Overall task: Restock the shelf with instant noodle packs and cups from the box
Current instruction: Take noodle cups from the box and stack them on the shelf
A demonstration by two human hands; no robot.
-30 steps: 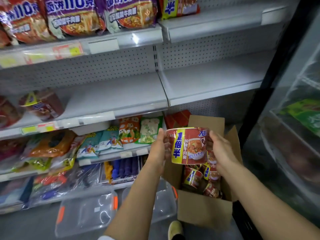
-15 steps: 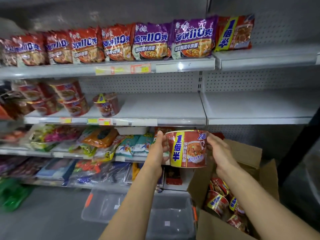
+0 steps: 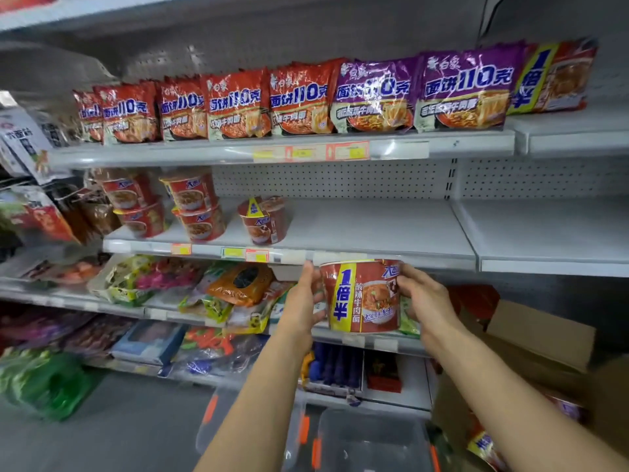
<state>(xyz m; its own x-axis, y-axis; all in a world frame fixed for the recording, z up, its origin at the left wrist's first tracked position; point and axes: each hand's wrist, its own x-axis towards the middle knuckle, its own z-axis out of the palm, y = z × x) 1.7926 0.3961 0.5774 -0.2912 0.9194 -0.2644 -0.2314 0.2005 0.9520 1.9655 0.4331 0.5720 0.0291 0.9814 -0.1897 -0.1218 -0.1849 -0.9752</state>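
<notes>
Both hands held the noodle cup (image 3: pixel 360 296) upright between them, the left hand (image 3: pixel 303 301) and the right hand (image 3: pixel 425 301) curled on its sides. The free shelf (image 3: pixel 374 226) lay just above and behind it; the cardboard box (image 3: pixel 531 338), perhaps half full, stood lower right.

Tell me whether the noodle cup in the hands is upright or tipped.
Upright: the noodle cup has its wide rim on top and its label reads vertically, with the left hand and right hand on its sides.

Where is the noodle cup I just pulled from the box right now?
Head view, centre: the noodle cup is between the left hand and right hand, just below the middle shelf edge.
</notes>
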